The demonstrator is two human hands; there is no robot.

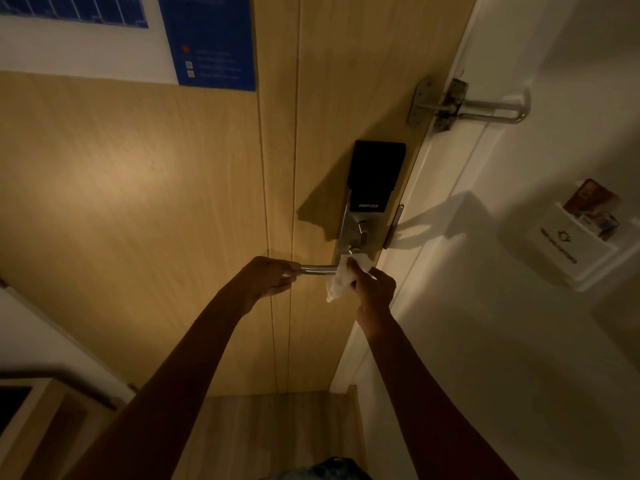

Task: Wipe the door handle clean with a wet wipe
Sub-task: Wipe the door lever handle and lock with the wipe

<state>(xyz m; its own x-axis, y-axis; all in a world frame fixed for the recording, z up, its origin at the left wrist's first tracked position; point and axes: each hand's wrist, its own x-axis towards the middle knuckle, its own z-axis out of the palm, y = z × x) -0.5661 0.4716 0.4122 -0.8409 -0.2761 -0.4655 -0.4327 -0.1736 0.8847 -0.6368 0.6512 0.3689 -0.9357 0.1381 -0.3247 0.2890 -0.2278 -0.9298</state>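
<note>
A silver lever door handle (pixel 318 270) sticks out to the left from the metal plate of a black smart lock (pixel 375 176) on a light wooden door (pixel 173 188). My left hand (pixel 268 280) grips the free left end of the handle. My right hand (pixel 374 289) holds a crumpled white wet wipe (pixel 339 280) and presses it against the handle's base, where the lever meets the plate. The wipe hangs a little below the handle.
A metal swing-bar door guard (pixel 467 105) bridges door and white frame above the lock. A white key-card holder (pixel 571 244) with a card sits on the right wall. A blue notice (pixel 214 43) is fixed to the door at upper left. Furniture (pixel 41 410) stands at lower left.
</note>
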